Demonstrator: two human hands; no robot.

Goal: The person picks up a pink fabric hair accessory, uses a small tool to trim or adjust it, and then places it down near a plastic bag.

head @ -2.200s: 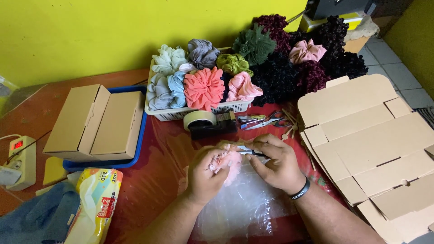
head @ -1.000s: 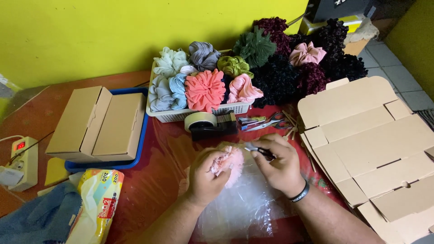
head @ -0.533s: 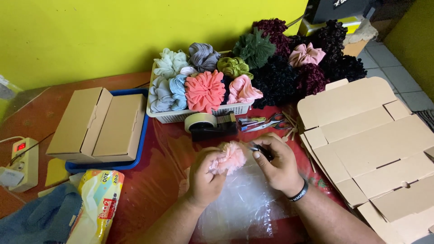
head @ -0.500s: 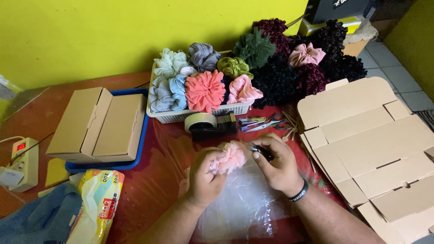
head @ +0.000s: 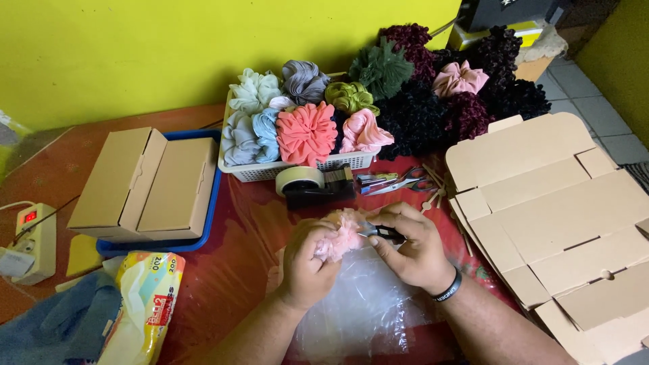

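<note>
My left hand (head: 305,265) grips a pale pink fabric scrunchie (head: 341,234) over a clear plastic bag (head: 365,307) that lies on the red table. My right hand (head: 414,250) holds a small dark-handled tool (head: 380,232), its tip against the scrunchie. A black band sits on my right wrist. Both hands are close together just in front of the tape dispenser (head: 312,186).
A white basket (head: 297,167) of several coloured scrunchies stands behind, with dark scrunchies heaped to its right. Folded cardboard boxes (head: 145,182) rest in a blue tray at left, flat box blanks (head: 554,203) at right. Scissors (head: 404,182), a power strip (head: 34,242) and a snack bag (head: 145,304) lie around.
My hands have stayed in the same place, shifting slightly; the right hand keeps working the tool against the pink scrunchie held by the left.
</note>
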